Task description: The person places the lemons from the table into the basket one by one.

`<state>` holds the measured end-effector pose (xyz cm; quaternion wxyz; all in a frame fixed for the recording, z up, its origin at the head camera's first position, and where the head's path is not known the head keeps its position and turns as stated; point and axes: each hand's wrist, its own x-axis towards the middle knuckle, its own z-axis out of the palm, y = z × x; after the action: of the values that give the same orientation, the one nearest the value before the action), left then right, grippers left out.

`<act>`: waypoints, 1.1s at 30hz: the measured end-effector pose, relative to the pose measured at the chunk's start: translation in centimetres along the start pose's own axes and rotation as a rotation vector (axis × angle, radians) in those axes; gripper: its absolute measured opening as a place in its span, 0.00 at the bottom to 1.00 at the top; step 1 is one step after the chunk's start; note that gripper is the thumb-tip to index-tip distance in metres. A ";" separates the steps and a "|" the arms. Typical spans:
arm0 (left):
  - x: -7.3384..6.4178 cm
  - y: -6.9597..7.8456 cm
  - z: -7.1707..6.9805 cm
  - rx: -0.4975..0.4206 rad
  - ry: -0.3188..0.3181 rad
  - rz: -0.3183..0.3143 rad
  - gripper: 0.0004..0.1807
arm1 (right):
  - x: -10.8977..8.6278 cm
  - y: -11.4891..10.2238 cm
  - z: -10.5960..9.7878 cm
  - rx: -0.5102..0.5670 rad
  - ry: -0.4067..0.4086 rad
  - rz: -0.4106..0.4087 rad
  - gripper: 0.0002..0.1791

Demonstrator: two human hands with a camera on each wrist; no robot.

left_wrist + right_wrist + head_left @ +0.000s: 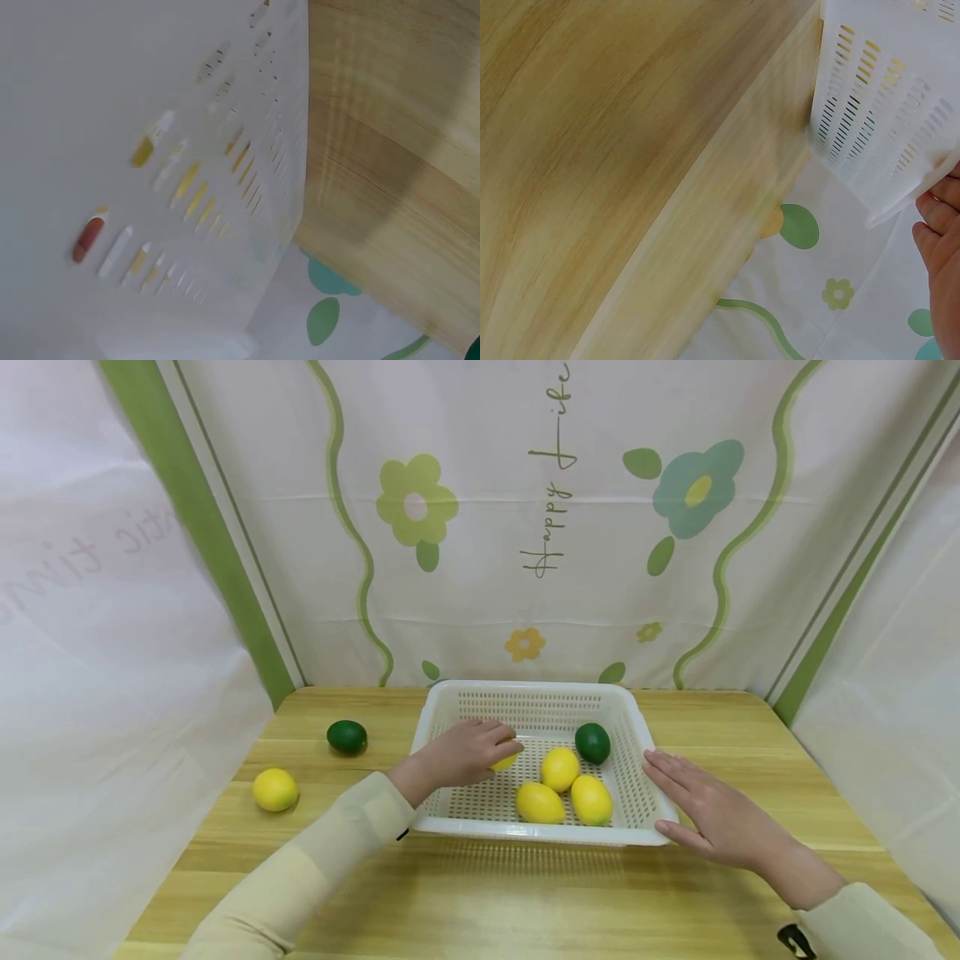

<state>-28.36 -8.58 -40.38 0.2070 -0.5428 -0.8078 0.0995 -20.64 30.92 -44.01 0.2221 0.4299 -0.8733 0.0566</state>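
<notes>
White plastic basket (525, 832) stands on the wooden table (525, 902). Left hand (471, 752) is inside its left half, fingers curled over a yellow lemon (503, 762) and gripping it; whether that lemon touches the basket floor cannot be told. Right hand (716, 814) holds nothing, its fingers extended, tips touching the right rim. Three loose lemons (559, 769) and one dark green fruit (592, 743) lie in the right half.

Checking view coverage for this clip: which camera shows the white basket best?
The head view, since nearly the whole white basket shows from above. Left wrist: part of a slotted wall, close up; right wrist: outer walls, cropped.
</notes>
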 end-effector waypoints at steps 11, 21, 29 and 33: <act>-0.6 -0.3 0.0 -0.044 0.046 -0.024 0.22 | 0.0 -0.1 0.0 0.005 0.001 0.009 0.41; -1.2 -0.3 -0.2 -0.070 0.049 -0.031 0.27 | 0.0 -0.2 0.0 0.007 0.005 0.011 0.40; -1.5 -0.6 -0.3 -0.076 0.069 -0.038 0.26 | 0.0 -0.2 0.0 0.004 0.003 0.012 0.41; -1.6 -0.7 -0.4 -0.067 0.072 -0.044 0.25 | 0.0 -0.2 0.0 0.008 0.001 0.014 0.41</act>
<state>-28.30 -10.33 -40.12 0.2199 -0.5346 -0.8146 0.0481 -20.50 30.82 -44.04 0.2205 0.4245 -0.8760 0.0617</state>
